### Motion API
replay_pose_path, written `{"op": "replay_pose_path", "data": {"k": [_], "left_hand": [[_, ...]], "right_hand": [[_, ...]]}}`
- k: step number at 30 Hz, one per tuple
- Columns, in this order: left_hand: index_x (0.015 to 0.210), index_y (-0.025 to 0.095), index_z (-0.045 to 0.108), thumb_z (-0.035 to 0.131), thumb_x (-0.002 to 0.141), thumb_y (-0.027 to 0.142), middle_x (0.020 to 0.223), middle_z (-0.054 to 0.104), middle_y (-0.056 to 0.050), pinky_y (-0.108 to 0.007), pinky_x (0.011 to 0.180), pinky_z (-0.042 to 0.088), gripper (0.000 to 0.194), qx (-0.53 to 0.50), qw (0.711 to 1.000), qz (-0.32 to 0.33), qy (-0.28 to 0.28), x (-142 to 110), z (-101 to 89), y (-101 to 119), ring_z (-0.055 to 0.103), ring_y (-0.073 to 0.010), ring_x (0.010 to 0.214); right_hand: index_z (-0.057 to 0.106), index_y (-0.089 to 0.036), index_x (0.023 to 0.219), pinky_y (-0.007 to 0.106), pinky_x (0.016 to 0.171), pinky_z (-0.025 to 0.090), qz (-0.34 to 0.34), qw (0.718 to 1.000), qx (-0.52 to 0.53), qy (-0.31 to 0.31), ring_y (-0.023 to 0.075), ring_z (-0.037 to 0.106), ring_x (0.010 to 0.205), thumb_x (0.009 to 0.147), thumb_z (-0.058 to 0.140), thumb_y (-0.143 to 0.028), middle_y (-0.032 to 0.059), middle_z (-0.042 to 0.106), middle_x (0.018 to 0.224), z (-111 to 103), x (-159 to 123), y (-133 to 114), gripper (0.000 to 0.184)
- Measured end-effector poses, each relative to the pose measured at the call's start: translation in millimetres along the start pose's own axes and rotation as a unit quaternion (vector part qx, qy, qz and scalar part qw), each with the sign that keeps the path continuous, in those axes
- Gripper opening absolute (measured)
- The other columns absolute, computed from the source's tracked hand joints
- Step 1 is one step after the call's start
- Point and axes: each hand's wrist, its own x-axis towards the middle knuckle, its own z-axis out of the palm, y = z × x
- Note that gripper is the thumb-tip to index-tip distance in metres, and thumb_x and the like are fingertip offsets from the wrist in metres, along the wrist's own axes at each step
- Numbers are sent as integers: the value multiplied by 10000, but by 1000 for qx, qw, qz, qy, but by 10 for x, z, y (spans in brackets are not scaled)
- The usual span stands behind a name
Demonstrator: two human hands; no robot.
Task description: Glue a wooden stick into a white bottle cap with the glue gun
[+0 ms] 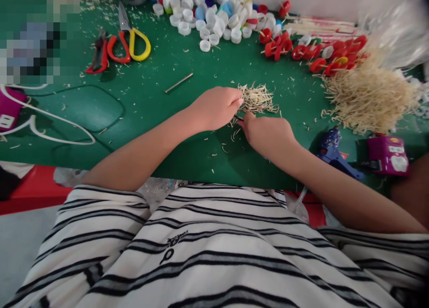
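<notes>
My left hand (216, 107) is closed at the near-left edge of a small heap of thin, pale, curled strips (258, 98) on the green table. What its fingers pinch, if anything, is hidden. Just right of it, my right hand (268, 134) is also closed, its thumb and forefinger pressed together at the heap's lower edge. A short bit of something dark and slim (239, 118) shows by its fingertips; its kind cannot be made out. The two hands nearly meet. Loose strip pieces lie below them.
Bottle caps (217, 20) crowd the back, with red caps on sticks (311, 51) beside them. At right are a bigger pale strip pile (375, 93), a blue glue gun (335, 154) and a purple box (389, 154). Scissors (130, 42), pliers (99, 53) and a metal rod (179, 83) lie left.
</notes>
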Motion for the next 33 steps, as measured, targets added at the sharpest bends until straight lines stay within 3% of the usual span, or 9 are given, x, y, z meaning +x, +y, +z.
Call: {"op": "replay_pose_path", "data": {"k": [6,15,21,27,33], "left_hand": [[742,225,507,471,1044,229,691,517,-29,-366,738,334,305,20,1000,6,-16,29,-26,69,504,-204,737],[655,247,317,489,1012,201,609,383,7,-382,691,281,399,-8,1000,-7,-18,-25,-82,-79,389,-180,645],[666,246,316,480,1020,217,617,391,9,-380,681,262,391,-2,999,1,-32,-42,-96,-50,366,-177,623],[696,240,364,473,1031,233,642,423,-5,-373,702,265,352,49,998,26,-30,-83,-51,88,395,-186,642],[691,233,390,481,1041,237,649,446,-10,-367,701,287,362,68,997,3,-29,-67,-76,67,413,-180,640]], "right_hand": [[629,-126,1378,337,683,408,21,1000,16,1,336,799,922,1165,194,-433,224,823,986,50,-47,-35,573],[654,-144,1331,348,650,414,8,1000,21,1,349,812,895,1154,206,-408,222,828,985,61,-47,-60,549],[649,-133,1337,345,651,429,12,1000,14,9,359,818,891,1157,213,-401,223,822,941,85,-57,-40,543],[634,-102,1416,354,661,431,15,1000,2,-22,373,815,908,1159,217,-399,227,820,932,46,-123,-23,573],[635,-99,1436,349,653,403,6,1000,-6,-30,347,809,880,1168,230,-381,214,824,933,45,-160,7,562]]}}
